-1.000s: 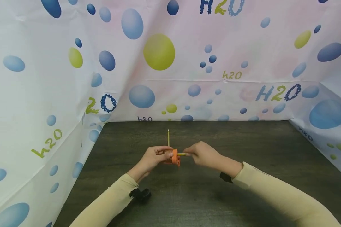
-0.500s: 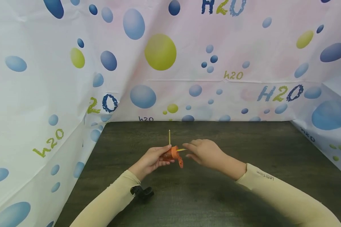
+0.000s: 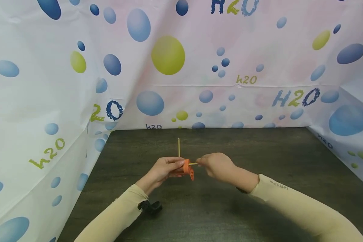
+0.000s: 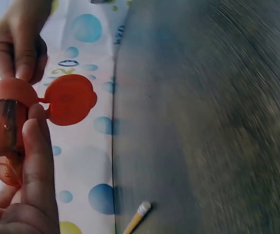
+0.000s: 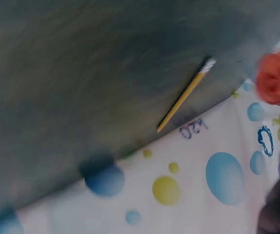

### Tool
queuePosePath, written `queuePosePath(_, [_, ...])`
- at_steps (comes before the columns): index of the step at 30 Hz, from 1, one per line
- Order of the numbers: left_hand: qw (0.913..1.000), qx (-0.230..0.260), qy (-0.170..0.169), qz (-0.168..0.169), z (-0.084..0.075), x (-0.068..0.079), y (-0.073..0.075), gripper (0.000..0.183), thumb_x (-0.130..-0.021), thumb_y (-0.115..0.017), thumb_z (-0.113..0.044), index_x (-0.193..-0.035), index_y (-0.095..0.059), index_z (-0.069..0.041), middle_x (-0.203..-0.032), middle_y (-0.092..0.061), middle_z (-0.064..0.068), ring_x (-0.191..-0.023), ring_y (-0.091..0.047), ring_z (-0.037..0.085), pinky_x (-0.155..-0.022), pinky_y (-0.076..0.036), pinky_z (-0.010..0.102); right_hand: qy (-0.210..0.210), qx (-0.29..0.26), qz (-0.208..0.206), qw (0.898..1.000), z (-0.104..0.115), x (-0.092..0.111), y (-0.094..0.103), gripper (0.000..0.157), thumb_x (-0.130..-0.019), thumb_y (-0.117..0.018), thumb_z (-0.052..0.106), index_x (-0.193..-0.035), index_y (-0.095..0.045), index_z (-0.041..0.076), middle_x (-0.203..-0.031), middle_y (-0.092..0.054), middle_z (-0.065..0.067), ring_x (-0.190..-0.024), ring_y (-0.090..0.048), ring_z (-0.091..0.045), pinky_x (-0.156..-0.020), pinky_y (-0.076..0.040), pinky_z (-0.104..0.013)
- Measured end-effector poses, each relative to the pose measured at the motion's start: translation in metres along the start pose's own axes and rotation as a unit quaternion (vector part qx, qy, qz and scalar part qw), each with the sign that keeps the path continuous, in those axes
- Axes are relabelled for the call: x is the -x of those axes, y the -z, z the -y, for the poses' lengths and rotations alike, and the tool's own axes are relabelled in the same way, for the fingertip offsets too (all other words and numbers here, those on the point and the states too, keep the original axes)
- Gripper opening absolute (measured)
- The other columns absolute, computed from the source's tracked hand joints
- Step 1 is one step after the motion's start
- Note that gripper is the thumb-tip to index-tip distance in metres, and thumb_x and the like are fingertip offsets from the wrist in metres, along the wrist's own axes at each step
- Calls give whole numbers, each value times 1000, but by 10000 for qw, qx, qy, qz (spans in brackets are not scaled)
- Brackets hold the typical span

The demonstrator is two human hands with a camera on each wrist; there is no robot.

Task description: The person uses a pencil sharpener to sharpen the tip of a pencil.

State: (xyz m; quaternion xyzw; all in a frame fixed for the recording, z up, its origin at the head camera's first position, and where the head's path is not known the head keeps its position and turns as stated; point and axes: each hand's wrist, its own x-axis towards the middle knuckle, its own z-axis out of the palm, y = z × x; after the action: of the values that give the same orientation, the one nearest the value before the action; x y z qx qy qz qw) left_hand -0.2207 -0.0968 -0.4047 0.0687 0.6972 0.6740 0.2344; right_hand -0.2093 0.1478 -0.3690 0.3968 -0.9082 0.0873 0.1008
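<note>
My left hand [image 3: 163, 169] holds an orange pencil sharpener [image 3: 186, 166] with a see-through shavings container [image 4: 6, 126]. Its round lid [image 4: 71, 100] hangs open on a hinge. A yellow pencil [image 3: 193, 164] points into the sharpener's right end, and my right hand [image 3: 219, 166] pinches its outer part. In the left wrist view the right fingers [image 4: 25, 58] are close against the orange rim and hide the pencil. The right wrist view catches only the blurred orange lid [image 5: 276, 83] and a dark bit of hand at its right edge.
A second yellow pencil [image 3: 178, 147] lies on the dark wooden table [image 3: 245, 208] just beyond the left hand, its eraser end toward me. Behind the table rises a white sheet [image 3: 199, 60] printed with blue and green spots. Both wrists carry black straps.
Half a second ago the right fingers were loosened and spread at the pencil; now they pinch it again. The sharpener, tilted then, is nearly level now, and the left grip has shifted slightly.
</note>
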Motion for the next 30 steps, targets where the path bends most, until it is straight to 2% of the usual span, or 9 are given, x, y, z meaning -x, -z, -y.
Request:
queuePosePath(4, [9970,-677,-342,-119,1,3,1,52,-99,-70,-28,-139,-61,4,-130,-69,22,-97,-75,12,-94,-63,42,-719,-2231,913,9678,-7,-5,2,23,-101,-62,10,-112,-77,-5,-83,-78,-14,-53,-57,-7,-50,-41,-18])
queuePosePath(8, [9914,-1162,-558,-217,-4,5,1,48,-98,-72,-28,-135,-64,1,-127,-71,22,-98,-74,14,-93,-62,48,-1627,-4341,1792,8677,-21,-7,3,32,-106,-54,15,-115,-73,-10,-60,-60,-4,-44,-30,-5,-45,-28,-21])
queuePosePath(10, [9903,-1247,-560,-257,-6,4,1,46,-99,-70,-28,-134,-65,0,-125,-73,21,-95,-74,12,-92,-62,49,-1849,-4650,1959,8433,-24,-7,4,35,-108,-52,17,-119,-71,-10,-64,-63,-3,-44,-37,-5,-45,-31,-23])
queuePosePath(12, [9924,-1112,-460,-249,-6,3,1,46,-100,-68,-30,-134,-65,1,-121,-75,19,-90,-74,11,-90,-63,46,-1791,-4366,1890,8611,-22,-8,6,37,-108,-52,20,-126,-69,-8,-77,-72,-10,-51,-52,-4,-47,-41,-25])
queuePosePath(16, [9992,-331,78,-200,-5,-1,3,50,-104,-61,-32,-138,-61,4,-102,-79,7,-81,-74,7,-80,-65,28,-754,-2080,987,9702,-10,-6,12,42,-103,-62,29,-132,-67,0,-102,-78,-13,-69,-68,-8,-61,-56,-27])
queuePosePath(18, [9987,278,399,-129,-4,-2,4,51,-106,-57,-33,-140,-58,5,-91,-78,-1,-77,-73,5,-74,-63,20,16,-426,227,9988,-5,-3,11,41,-96,-72,31,-128,-69,5,-101,-78,-7,-73,-69,-10,-63,-57,-25])
queuePosePath(21, [9926,947,753,60,-4,-1,6,53,-109,-51,-33,-143,-53,8,-81,-76,-6,-73,-72,3,-68,-60,14,1049,1535,-1003,9774,0,2,5,36,-83,-85,21,-115,-73,9,-90,-73,0,-72,-68,-11,-59,-55,-22])
queuePosePath(25, [9921,937,744,382,-2,1,5,54,-109,-50,-31,-145,-49,11,-84,-75,-5,-73,-73,3,-68,-60,13,1516,2230,-1625,9491,-1,8,-4,39,-70,-92,4,-104,-75,11,-79,-67,2,-69,-64,-9,-51,-48,-18])
queuePosePath(30, [9997,59,68,238,0,2,3,50,-104,-62,-25,-142,-56,8,-108,-77,9,-84,-74,5,-83,-65,28,718,1054,-930,9875,3,8,-3,23,-82,-83,6,-104,-79,9,-80,-73,1,-61,-63,-9,-48,-45,-17])
